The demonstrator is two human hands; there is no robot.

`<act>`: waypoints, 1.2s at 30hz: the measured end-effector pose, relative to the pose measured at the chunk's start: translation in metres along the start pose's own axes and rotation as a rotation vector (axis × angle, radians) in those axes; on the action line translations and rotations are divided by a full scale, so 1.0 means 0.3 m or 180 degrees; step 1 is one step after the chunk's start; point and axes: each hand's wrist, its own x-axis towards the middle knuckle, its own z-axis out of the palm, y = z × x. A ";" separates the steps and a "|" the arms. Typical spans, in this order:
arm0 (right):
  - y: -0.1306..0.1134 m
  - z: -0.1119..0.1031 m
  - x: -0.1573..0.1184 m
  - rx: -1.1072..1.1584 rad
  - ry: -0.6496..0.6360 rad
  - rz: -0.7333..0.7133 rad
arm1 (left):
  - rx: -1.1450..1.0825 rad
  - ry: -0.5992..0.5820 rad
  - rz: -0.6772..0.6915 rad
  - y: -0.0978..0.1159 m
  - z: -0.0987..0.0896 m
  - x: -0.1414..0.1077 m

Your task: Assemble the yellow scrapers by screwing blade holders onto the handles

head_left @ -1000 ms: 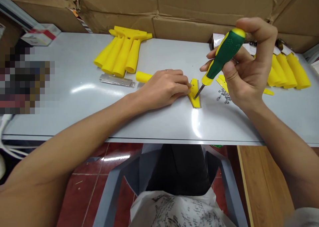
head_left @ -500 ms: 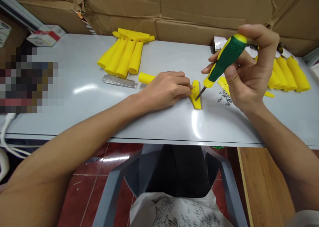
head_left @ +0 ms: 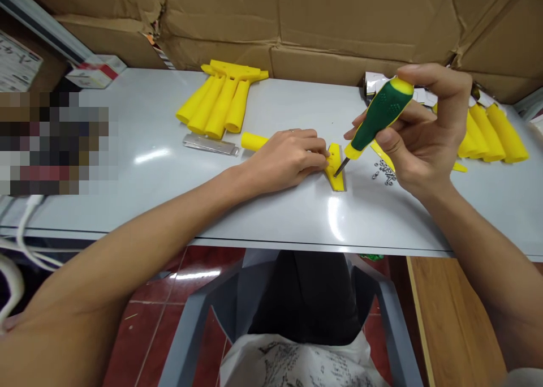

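Observation:
My left hand (head_left: 292, 158) is wrapped over the middle of a yellow plastic scraper (head_left: 336, 177), which lies flat. Its round handle end shows left of the hand, and its wide head, with a thin blade edge, sticks out to the right. My right hand (head_left: 428, 132) grips a green and yellow screwdriver (head_left: 384, 115), tilted, with the fingers around the handle and the index finger on its butt. The screwdriver's tip touches the lower part of the scraper head. Small metal screws (head_left: 387, 173) are heaped to the right, beside another yellow piece partly behind my right hand.
Several yellow scrapers (head_left: 218, 104) lie at the back left, with metal blades (head_left: 210, 144) in front. More yellow scrapers (head_left: 500, 129) lie at the right. Cardboard (head_left: 322, 30) lines the back, and a small box (head_left: 97, 72) stands at the left corner.
The whole view has shifted a little, so the table things sit slightly lower. The screwdriver leans slightly more, its tip still on the scraper head, and both hands keep their holds.

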 end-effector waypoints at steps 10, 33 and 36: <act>0.016 0.012 -0.023 -0.0066 0.0176 -0.0219 | 0.0117 0.0123 0.0092 0.006 0.002 0.000; 0.082 -0.042 0.031 0.0237 0.0442 -0.0003 | -0.0348 0.0154 0.0032 -0.013 0.011 0.005; 0.074 -0.015 -0.001 0.0289 0.0182 0.0083 | -0.0283 0.0206 0.0068 -0.013 0.014 0.004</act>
